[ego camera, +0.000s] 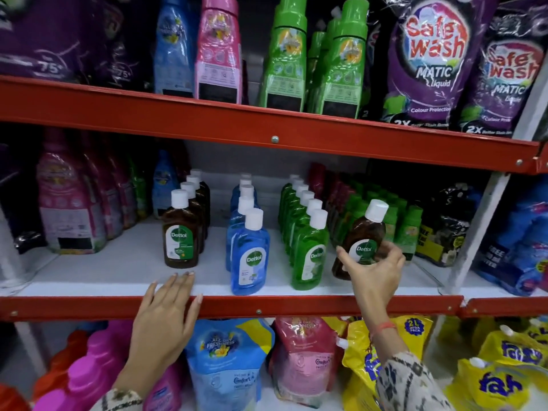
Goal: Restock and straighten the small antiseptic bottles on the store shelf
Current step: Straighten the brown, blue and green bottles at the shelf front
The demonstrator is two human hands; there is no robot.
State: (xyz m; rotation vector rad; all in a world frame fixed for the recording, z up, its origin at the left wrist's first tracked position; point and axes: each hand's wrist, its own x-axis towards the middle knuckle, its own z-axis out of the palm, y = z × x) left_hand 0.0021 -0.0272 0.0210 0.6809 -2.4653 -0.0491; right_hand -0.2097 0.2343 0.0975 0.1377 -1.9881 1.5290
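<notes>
We held a brown Dettol bottle (pixel 363 237) tilted in our right hand (pixel 374 272), fingers curled around its lower body, just right of the green bottle row (pixel 305 229) on the white shelf (pixel 118 262). Left of that green row stood the blue row (pixel 247 235), then the brown row (pixel 184 226). Our left hand (pixel 166 315) lay flat, fingers loosely spread, on the shelf's red front edge (pixel 267 307), left of the green row.

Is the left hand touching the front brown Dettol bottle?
Apart. The head view shows the left hand on the red shelf edge, bare white shelf between its fingertips and the brown bottle.
</notes>
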